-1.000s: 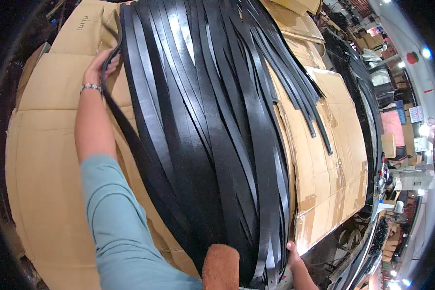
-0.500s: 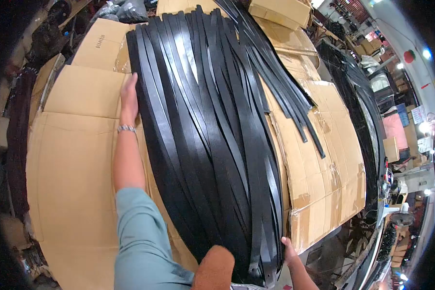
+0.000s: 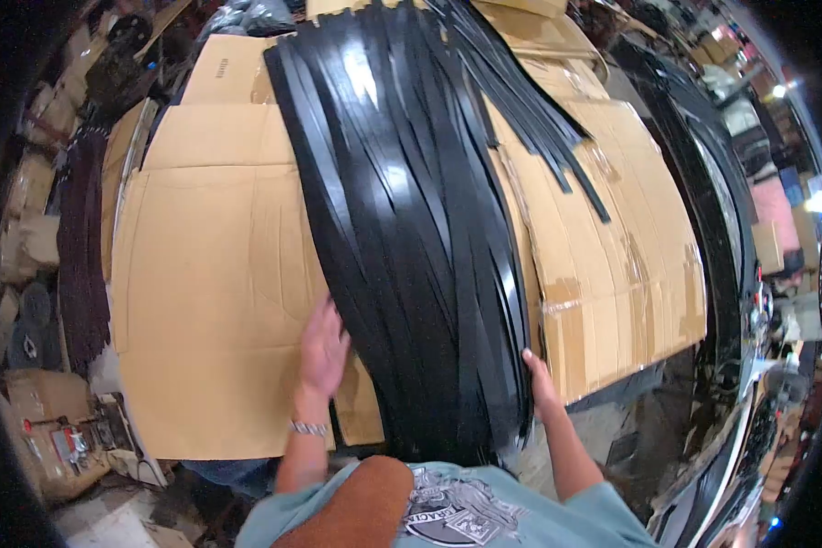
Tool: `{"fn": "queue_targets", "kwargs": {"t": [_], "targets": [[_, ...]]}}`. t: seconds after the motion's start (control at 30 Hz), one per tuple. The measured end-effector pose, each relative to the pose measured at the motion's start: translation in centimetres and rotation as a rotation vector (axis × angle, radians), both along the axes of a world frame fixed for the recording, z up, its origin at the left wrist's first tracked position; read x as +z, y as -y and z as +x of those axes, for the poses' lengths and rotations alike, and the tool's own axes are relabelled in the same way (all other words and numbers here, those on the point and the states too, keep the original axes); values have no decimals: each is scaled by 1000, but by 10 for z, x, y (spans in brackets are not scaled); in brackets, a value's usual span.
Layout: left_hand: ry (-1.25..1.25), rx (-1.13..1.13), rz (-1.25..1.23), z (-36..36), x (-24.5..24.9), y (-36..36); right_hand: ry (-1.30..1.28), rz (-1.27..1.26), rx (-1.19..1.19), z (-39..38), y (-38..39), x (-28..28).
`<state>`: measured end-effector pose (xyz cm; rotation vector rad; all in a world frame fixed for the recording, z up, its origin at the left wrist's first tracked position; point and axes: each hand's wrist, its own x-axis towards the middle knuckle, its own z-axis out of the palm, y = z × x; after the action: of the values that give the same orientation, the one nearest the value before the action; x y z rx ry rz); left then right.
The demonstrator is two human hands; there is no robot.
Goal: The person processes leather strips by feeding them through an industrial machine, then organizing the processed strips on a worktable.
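A thick bundle of long, flat black strips (image 3: 402, 228) runs from the far end of the cardboard toward my body, glossy at the top and partly overlapping. My left hand (image 3: 324, 352) lies against the bundle's left edge, fingers stretched out and slightly blurred. At the lower right edge, my right hand (image 3: 542, 385) rests along the side of the strips with one digit extended; its other fingers are mostly hidden. Neither hand is visibly wrapped round a strip. The near ends of the bundle reach my shirt.
Flattened cardboard (image 3: 210, 301) lies under and left of the bundle. To the right, a taped cardboard sheet (image 3: 621, 265) carries a smaller group of loose black strips (image 3: 530, 114). Black material (image 3: 703, 192) stretches beyond it. A fan (image 3: 784, 384) stands at the far right.
My left hand has slid from the bundle's upper left edge down toward my body. The view has shifted, and my right hand remains beside the lower right edge.
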<state>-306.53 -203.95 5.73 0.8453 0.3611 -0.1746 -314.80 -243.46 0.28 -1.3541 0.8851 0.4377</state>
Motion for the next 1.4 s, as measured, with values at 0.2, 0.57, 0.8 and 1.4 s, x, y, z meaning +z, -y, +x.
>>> {"fn": "queue_targets", "kwargs": {"t": [0.2,0.57,0.8,1.4], "targets": [[-21,-14,436,-117,-10,56,-21,191,36,5,-10,27],[78,94,1361,-114,33,95,309,160,441,49,35,116],[563,-65,1749,-113,64,245,246,456,525,68,89,107],[365,-124,2134,-108,17,292,455,427,427,81,193,265]]}}
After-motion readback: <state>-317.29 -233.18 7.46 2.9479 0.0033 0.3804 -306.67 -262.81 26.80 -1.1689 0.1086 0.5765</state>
